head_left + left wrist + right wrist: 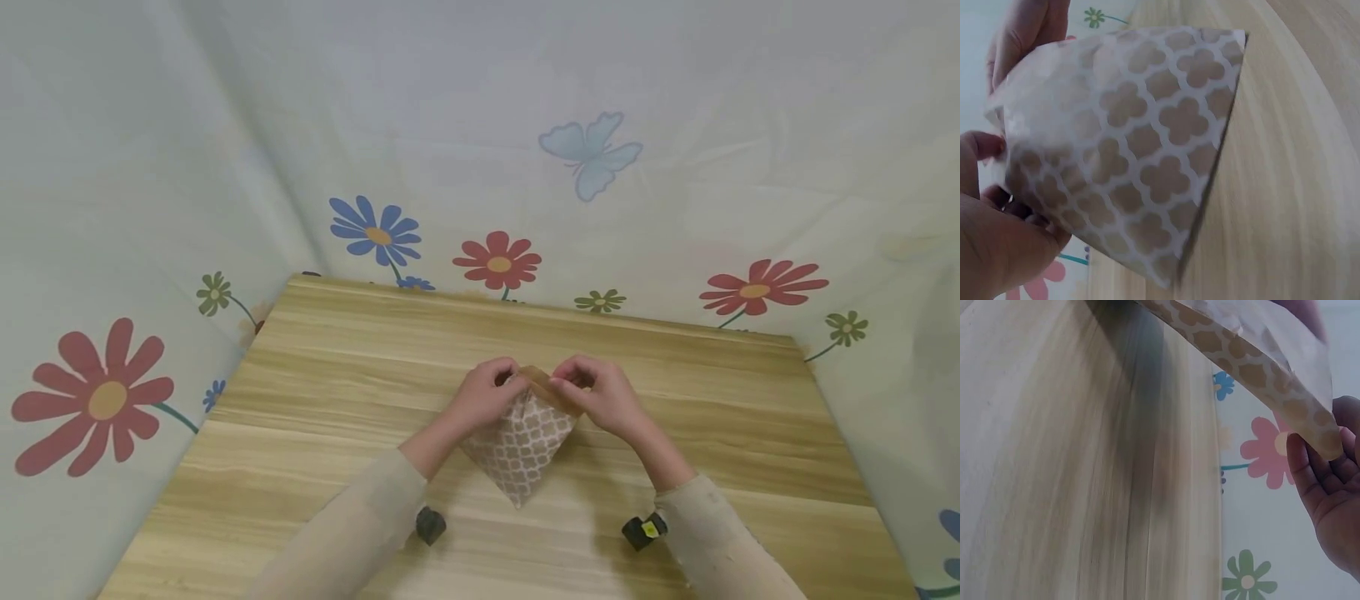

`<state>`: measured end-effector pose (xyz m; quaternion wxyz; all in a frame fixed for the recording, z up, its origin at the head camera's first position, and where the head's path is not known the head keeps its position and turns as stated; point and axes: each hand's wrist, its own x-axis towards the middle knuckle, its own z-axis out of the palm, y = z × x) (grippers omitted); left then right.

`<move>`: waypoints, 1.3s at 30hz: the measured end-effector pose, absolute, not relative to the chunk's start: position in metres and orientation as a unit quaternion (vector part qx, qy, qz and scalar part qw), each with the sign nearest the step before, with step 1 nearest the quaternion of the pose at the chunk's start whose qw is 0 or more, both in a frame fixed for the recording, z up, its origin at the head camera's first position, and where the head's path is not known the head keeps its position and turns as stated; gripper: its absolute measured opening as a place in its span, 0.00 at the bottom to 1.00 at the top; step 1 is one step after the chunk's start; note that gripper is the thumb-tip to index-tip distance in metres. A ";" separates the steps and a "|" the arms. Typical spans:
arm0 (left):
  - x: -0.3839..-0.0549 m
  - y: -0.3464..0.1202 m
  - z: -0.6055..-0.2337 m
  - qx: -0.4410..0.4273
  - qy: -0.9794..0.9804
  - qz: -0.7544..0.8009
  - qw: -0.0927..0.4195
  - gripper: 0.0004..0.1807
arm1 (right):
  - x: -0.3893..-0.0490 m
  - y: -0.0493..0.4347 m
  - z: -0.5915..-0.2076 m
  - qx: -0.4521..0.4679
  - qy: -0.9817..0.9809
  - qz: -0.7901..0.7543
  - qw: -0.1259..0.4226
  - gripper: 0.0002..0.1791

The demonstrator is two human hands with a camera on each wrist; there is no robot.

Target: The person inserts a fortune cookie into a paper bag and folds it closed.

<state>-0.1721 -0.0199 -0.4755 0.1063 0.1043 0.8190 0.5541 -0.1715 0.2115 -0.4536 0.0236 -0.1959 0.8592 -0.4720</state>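
Pinching one quatrefoil-patterned paper bag (521, 454) with left grip (486, 396) and right grip (604, 397) above wood-grain surface (337, 375); showing broad side to left wrist view, slanted strip to right; with one printed butterfly (591, 155) in head view alone

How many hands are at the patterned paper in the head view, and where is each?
2: the left hand pinches the patterned paper at its upper left; the right hand pinches its upper right. No hand seems hidden.
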 end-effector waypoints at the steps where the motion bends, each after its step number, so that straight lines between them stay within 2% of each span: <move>1: -0.172 -0.022 -0.477 0.111 0.814 0.559 0.110 0.12 | -0.172 0.213 -0.454 -0.193 0.860 -0.472 0.027 0.03; 6: -0.174 -0.032 -0.483 0.132 0.801 0.568 0.130 0.16 | -0.175 0.219 -0.456 -0.182 0.854 -0.485 0.043 0.04; 11: -0.175 -0.035 -0.486 0.133 0.814 0.552 0.125 0.17 | -0.177 0.221 -0.458 -0.189 0.844 -0.499 0.052 0.05; 26: -0.173 -0.033 -0.486 0.136 0.826 0.534 0.117 0.10 | -0.180 0.218 -0.464 -0.182 0.847 -0.495 0.059 0.05; 32: -0.170 -0.031 -0.490 0.136 0.822 0.545 0.093 0.11 | -0.176 0.223 -0.468 -0.174 0.847 -0.499 0.052 0.08; 36: -0.170 -0.029 -0.494 0.119 0.822 0.554 0.061 0.13 | -0.165 0.234 -0.472 -0.138 0.847 -0.511 0.050 0.14; 39: -0.169 -0.028 -0.495 0.093 0.820 0.563 0.037 0.15 | -0.155 0.241 -0.478 -0.103 0.832 -0.542 0.068 0.20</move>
